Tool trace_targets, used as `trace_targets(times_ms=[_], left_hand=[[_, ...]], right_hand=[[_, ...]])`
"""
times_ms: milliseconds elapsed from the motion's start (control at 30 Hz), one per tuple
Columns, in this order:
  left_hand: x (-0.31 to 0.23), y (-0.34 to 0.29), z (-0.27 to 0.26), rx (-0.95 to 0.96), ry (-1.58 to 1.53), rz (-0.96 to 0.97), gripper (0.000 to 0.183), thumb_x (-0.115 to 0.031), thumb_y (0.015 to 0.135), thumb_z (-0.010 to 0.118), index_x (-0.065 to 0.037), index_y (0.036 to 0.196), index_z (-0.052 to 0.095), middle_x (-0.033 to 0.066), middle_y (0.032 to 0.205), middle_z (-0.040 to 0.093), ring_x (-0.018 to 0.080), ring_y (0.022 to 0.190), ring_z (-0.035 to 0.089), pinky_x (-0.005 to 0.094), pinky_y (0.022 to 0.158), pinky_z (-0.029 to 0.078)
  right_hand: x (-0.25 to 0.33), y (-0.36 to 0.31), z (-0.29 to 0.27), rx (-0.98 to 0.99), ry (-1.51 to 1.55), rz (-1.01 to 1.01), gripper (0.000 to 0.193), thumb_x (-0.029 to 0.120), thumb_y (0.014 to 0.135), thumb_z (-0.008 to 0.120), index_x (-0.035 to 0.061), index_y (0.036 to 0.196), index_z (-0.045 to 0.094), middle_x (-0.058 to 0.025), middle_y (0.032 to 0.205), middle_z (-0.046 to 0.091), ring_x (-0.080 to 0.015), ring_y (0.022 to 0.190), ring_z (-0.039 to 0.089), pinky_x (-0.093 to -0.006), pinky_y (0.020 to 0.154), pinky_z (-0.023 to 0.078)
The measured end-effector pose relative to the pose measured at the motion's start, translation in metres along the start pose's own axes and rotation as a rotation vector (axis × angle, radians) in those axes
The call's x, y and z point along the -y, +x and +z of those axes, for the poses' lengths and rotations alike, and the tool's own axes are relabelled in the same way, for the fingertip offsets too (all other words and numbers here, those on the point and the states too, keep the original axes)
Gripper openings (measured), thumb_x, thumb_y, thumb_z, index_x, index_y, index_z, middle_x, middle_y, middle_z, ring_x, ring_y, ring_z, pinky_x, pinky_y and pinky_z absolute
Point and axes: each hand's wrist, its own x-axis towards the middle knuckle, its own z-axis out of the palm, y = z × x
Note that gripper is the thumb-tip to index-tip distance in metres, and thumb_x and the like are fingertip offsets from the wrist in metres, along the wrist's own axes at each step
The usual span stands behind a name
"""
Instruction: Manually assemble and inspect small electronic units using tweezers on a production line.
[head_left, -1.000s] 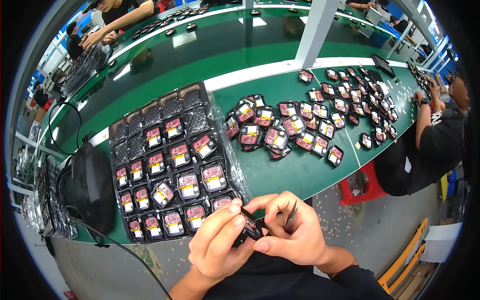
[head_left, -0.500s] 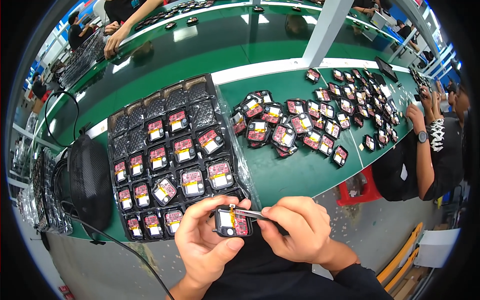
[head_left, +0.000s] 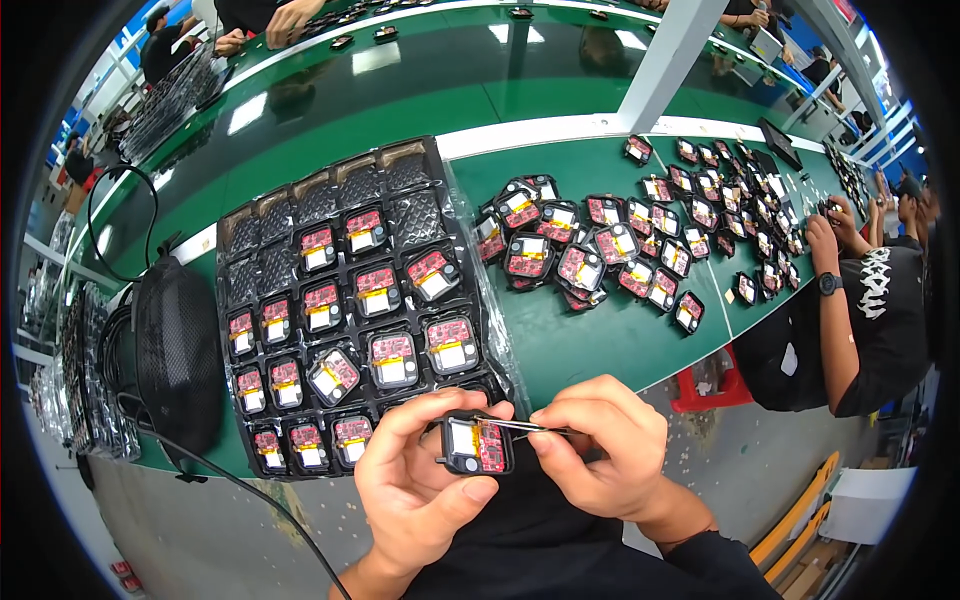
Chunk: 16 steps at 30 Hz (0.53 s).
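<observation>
Between the fingers and thumb of my left hand (head_left: 425, 490) is a black device housing (head_left: 477, 445), its open side facing up. Inside it show a red circuit board, a white block and a yellow flex strip. My right hand (head_left: 605, 450) pinches a pair of metal tweezers (head_left: 515, 424), whose tips reach over the housing's upper edge near the yellow strip. Whether the tips touch the strip is too small to tell. Just beyond my left hand lies a black plastic tray (head_left: 340, 265) with similar housings in many of its pockets.
To the right of the tray, many loose housings (head_left: 580, 267) lie heaped on the green table (head_left: 560, 365). A black mesh bag (head_left: 180, 360) with a cable stands at the left. A co-worker's arm (head_left: 838, 325) is at the right, near a red stool (head_left: 710, 385).
The tweezers have shifted slightly at the housing's upper edge, and the yellow strip's upright end no longer stands out. At the far table, a co-worker's hands have moved.
</observation>
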Motion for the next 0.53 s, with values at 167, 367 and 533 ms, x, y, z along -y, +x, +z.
trace_targets(times_ms=[167, 367, 533], left_hand=[[-0.0008, 0.0004, 0.0016, 0.002, 0.048, 0.006, 0.064, 0.001, 0.081, 0.084, 0.009, 0.136, 0.051, 0.0225, 0.138, 0.052, 0.0393, 0.126, 0.061, 0.0484, 0.109, 0.052], [-0.0031, 0.0005, 0.0017, 0.012, 0.118, 0.009, 0.064, 0.001, 0.082, 0.083, 0.01, 0.137, 0.051, 0.0218, 0.14, 0.049, 0.0383, 0.126, 0.061, 0.0478, 0.108, 0.054], [-0.0052, 0.0005, -0.0009, 0.031, 0.141, -0.013, 0.067, -0.001, 0.083, 0.084, 0.01, 0.139, 0.05, 0.0217, 0.142, 0.048, 0.0375, 0.129, 0.059, 0.0477, 0.107, 0.054]], right_hand=[[-0.0007, 0.0014, -0.0024, 0.036, 0.037, 0.031, 0.021, 0.0, 0.078, 0.082, 0.001, 0.096, 0.073, -0.0105, 0.085, 0.069, -0.02, 0.063, 0.068, -0.0306, 0.053, 0.053], [-0.0009, -0.0012, -0.0004, 0.004, -0.088, -0.053, 0.02, 0.001, 0.077, 0.082, 0.0015, 0.095, 0.072, -0.0103, 0.085, 0.069, -0.0211, 0.063, 0.068, -0.031, 0.053, 0.054], [-0.0021, -0.0025, 0.0, -0.007, -0.12, -0.081, 0.02, 0.001, 0.077, 0.082, 0.0019, 0.095, 0.072, -0.0099, 0.086, 0.069, -0.0216, 0.064, 0.068, -0.0312, 0.053, 0.054]])
